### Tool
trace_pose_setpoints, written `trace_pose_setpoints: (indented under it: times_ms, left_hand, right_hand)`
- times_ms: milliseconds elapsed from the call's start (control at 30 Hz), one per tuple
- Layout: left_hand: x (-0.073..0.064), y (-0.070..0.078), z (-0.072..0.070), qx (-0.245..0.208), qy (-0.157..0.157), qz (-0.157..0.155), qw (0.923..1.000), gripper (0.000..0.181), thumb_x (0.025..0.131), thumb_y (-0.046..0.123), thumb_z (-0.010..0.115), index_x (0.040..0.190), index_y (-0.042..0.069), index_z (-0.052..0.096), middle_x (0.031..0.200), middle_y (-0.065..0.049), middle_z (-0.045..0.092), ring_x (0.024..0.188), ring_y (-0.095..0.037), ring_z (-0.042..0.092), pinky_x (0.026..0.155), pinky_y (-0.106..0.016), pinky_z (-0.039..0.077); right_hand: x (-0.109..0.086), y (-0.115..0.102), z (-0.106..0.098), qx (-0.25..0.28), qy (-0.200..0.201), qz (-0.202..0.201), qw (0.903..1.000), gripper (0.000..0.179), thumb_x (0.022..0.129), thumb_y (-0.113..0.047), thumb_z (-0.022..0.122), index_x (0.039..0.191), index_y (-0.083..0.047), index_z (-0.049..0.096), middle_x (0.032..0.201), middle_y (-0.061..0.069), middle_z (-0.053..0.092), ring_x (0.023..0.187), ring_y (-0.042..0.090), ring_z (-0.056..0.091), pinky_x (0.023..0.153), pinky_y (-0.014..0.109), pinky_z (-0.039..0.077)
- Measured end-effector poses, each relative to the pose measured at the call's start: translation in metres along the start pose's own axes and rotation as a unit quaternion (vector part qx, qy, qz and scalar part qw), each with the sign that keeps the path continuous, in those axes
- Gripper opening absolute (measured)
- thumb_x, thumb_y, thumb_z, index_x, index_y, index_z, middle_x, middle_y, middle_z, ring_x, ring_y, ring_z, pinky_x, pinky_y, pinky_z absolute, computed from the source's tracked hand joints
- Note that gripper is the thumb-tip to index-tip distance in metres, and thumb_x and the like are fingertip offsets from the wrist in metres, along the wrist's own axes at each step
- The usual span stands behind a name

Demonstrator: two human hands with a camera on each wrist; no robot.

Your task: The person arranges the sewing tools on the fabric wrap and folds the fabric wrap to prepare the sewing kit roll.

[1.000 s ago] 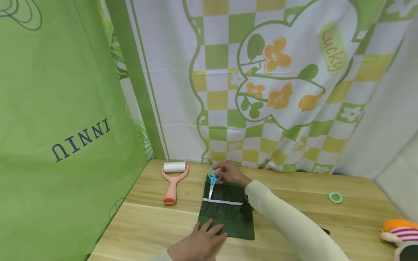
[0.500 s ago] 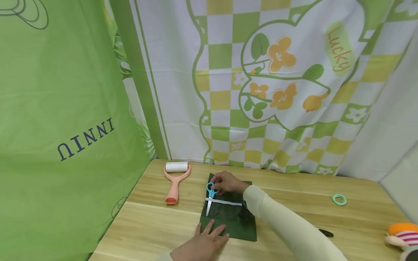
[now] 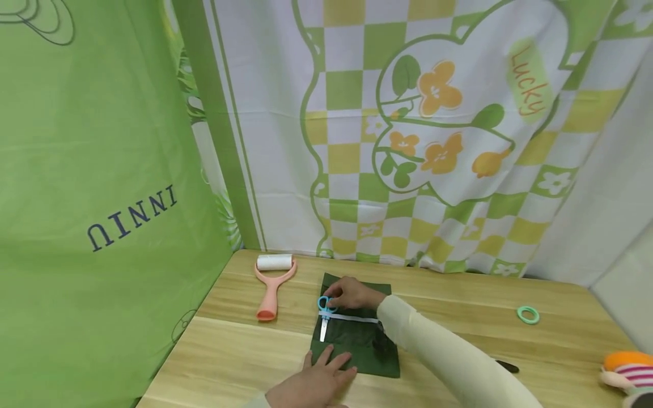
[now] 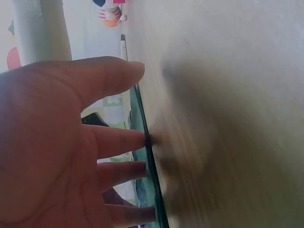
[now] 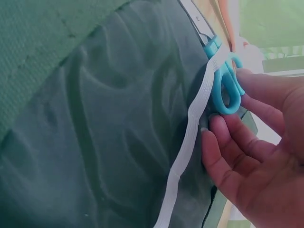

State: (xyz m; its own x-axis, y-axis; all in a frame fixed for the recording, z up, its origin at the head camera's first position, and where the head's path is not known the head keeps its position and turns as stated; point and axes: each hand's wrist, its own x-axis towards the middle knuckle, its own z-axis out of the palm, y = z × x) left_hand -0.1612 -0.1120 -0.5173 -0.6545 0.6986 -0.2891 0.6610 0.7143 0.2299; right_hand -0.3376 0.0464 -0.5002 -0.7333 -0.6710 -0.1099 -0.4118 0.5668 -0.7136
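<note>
Green curtain (image 3: 102, 170), dark-lettered: hanging at nine to ten o'clock of the dark green pouch (image 3: 352, 334), twelve being the side of the patterned curtain (image 3: 347, 130). Roller (image 3: 271, 290), coral handle, white drum: lying on the wood-grain table (image 3: 214, 351) at ten o'clock, well apart from the pouch, its drum pointing to twelve. Left hand (image 3: 313, 382): resting at seven o'clock, its fingers spreading straight and separate, tips touching the pouch's near edge, thumb standing off from them. Scissors (image 3: 324, 323), one pair, blue handles: lying along the pouch's nine o'clock side, blades pointing toward six, handle loops toward twelve. Band (image 3: 352, 318), white: running across the pouch from nine to three and passing over the scissors where handles are meeting blades. Right hand (image 3: 352, 294): reaching in above the pouch's twelve o'clock half, thumb and finger pinching a handle loop, the other fingers bending loosely beside the band. Sleeve (image 3: 449, 351), cream: stretching from that wrist toward four. Dark item (image 3: 508, 366): showing partly past the sleeve, too small to identify. Ring (image 3: 528, 315), mint green: lying flat at three. Doll (image 3: 632, 374), orange-topped, pink-striped: lying between three and four, partly out of view.
</note>
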Motion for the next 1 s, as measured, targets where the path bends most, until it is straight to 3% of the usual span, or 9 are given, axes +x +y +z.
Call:
trace_pose_setpoints:
  times_ms: [200, 367, 567, 867, 1000]
  left_hand:
    - [0.001, -0.008, 0.010, -0.024, 0.031, 0.013, 0.9992, 0.072, 0.094, 0.074, 0.038, 0.155, 0.036, 0.035, 0.166, 0.005, 0.024, 0.147, -0.046, 0.032, 0.092, -0.074, 0.044]
    - [-0.004, -0.001, 0.003, -0.056, 0.026, 0.004, 0.9981, 0.068, 0.096, 0.067, 0.045, 0.155, 0.033, 0.037, 0.166, 0.004, 0.023, 0.150, -0.048, 0.025, 0.096, -0.077, 0.040]
    - [-0.008, 0.006, -0.004, -0.051, 0.029, 0.001, 0.9983, 0.065, 0.098, 0.060, 0.050, 0.154, 0.030, 0.040, 0.165, 0.000, 0.026, 0.149, -0.049, 0.025, 0.096, -0.076, 0.040]
    - [-0.009, 0.006, -0.004, -0.039, 0.032, 0.006, 0.9987, 0.064, 0.098, 0.059, 0.051, 0.154, 0.029, 0.040, 0.165, 0.000, 0.027, 0.149, -0.049, 0.028, 0.095, -0.075, 0.041]
    - [-0.009, 0.006, -0.004, -0.036, 0.032, 0.009, 0.9988, 0.064, 0.098, 0.058, 0.051, 0.154, 0.029, 0.041, 0.165, -0.001, 0.027, 0.148, -0.048, 0.029, 0.095, -0.075, 0.041]
  right_hand:
    - [-0.002, -0.001, 0.003, -0.021, 0.004, 0.004, 0.9998, 0.020, 0.095, -0.019, 0.069, 0.112, -0.009, 0.076, 0.095, 0.004, 0.077, 0.069, 0.010, 0.064, 0.059, 0.024, 0.050]
    - [-0.002, -0.004, 0.005, -0.040, -0.012, 0.023, 0.9988, 0.025, 0.097, -0.025, 0.067, 0.115, -0.011, 0.076, 0.103, 0.002, 0.077, 0.078, 0.009, 0.064, 0.068, 0.028, 0.051]
    - [-0.004, -0.009, 0.005, -0.045, -0.028, 0.026, 0.9982, 0.028, 0.097, -0.027, 0.065, 0.117, -0.010, 0.075, 0.109, 0.004, 0.076, 0.092, 0.015, 0.069, 0.079, 0.035, 0.056]
    - [-0.009, -0.008, 0.003, -0.082, -0.012, 0.003, 0.9965, 0.023, 0.099, -0.020, 0.063, 0.115, -0.007, 0.074, 0.107, 0.007, 0.075, 0.088, 0.016, 0.068, 0.078, 0.037, 0.056]
    - [-0.011, -0.008, 0.001, -0.088, -0.009, 0.001, 0.9961, 0.024, 0.098, -0.019, 0.063, 0.115, -0.005, 0.074, 0.109, 0.009, 0.075, 0.095, 0.022, 0.070, 0.083, 0.041, 0.057]
